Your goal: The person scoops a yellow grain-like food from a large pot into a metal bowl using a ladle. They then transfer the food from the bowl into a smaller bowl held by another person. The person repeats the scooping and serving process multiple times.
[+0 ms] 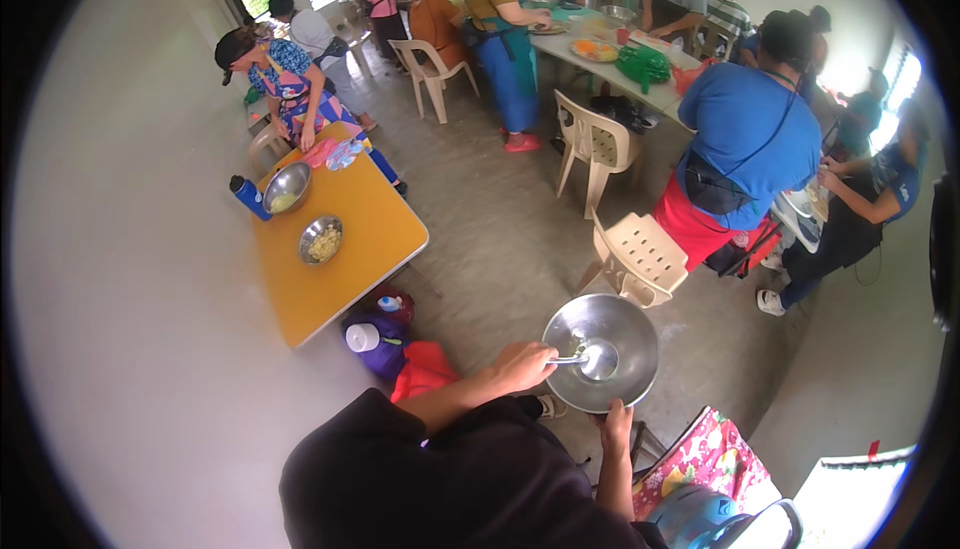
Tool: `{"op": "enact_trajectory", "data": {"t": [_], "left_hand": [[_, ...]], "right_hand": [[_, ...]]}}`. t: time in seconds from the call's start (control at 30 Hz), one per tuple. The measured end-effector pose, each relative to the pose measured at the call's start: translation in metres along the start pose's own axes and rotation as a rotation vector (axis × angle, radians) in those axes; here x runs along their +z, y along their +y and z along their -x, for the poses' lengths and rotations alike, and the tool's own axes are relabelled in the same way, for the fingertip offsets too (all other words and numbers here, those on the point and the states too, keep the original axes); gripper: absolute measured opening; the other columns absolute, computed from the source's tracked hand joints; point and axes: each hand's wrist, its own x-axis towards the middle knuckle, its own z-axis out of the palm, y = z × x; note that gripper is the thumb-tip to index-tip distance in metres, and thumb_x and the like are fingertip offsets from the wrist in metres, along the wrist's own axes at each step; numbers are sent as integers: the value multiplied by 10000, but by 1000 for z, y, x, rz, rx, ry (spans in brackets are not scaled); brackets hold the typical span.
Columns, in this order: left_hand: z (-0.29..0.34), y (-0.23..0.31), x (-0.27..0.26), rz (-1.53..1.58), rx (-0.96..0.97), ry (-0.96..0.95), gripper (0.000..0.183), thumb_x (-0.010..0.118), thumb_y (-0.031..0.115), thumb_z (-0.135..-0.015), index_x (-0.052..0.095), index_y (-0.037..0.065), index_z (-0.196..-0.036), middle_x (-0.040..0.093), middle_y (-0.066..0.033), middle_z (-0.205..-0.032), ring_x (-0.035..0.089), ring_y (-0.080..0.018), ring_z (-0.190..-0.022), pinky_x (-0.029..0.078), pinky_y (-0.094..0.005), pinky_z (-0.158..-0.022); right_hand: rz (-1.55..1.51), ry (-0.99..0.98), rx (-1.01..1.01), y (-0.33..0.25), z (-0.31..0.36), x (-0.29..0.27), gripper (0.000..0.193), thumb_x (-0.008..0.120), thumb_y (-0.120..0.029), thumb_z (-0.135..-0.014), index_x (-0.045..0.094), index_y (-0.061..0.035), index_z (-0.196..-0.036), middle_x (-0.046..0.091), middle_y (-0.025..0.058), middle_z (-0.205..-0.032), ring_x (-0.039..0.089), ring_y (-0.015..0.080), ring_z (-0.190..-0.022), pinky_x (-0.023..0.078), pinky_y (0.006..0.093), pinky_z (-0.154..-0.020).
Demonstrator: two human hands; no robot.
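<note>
The person's left grip (525,365) holds a silver metal utensil (568,359) inside a large, round, shiny steel bowl (636,339); the right grip (617,425) holds its near rim. Just beyond stands a perforated beige plastic chair (645,249). To the left, an orange-yellow rectangular desk (370,239) carries two smaller round steel bowls (306,239) of pale food (325,244) and a blue bottle (250,199). Several other people (505,34) surround a long pale desk (655,96) behind.

Before the person is a mixing bowl (637,347), a spoon or ladle (572,359) in it, with a plastic chair (645,252) just beyond. Leftward, a table (385,219) bears a near food bowl (321,223), a far food bowl (299,177) and, left of the latter, a bottle (248,197). A long table (660,99) stands behind the chair; a patterned cloth (705,464) lies rightward.
</note>
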Motion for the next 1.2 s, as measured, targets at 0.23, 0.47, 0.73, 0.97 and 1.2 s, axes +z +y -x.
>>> {"op": "enact_trajectory", "data": {"t": [0.23,0.47,0.73,0.97,1.2], "left_hand": [[12,8,-1,-12,-48,53,209,678,295,-921,682,103,-1007,703,-140,-834,682,-367,-781,519,-499,-666],[10,12,-2,-15,-47,151,270,702,363,-917,686,103,-987,715,-132,-772,692,-365,-698,526,-490,-620],[2,23,-3,-20,-3,119,289,690,391,-932,703,102,-923,681,-133,-706,672,-364,-650,511,-467,-584],[5,30,1,-67,23,71,318,648,400,-967,656,84,-927,675,-145,-679,672,-390,-639,518,-493,-576],[62,27,-2,-86,-103,188,338,622,432,-979,667,98,-954,682,-158,-708,682,-391,-671,521,-508,-581]], "right_hand": [[34,24,-19,-9,10,19,360,445,-120,-904,510,-7,-1240,629,111,-973,673,241,-791,594,373,-596],[47,1,-55,-4,-8,4,365,430,-133,-927,482,-10,-1267,641,124,-993,681,227,-773,585,339,-567],[75,-41,-94,-2,-2,-23,403,428,-179,-955,469,-14,-1320,634,147,-1082,687,254,-856,604,352,-605],[57,-43,-75,-13,16,-14,391,424,-100,-931,489,31,-1293,656,143,-971,688,213,-698,571,308,-500],[57,-45,-30,21,21,-1,263,409,-105,-937,524,31,-1130,657,146,-809,644,201,-540,517,291,-451]]}}
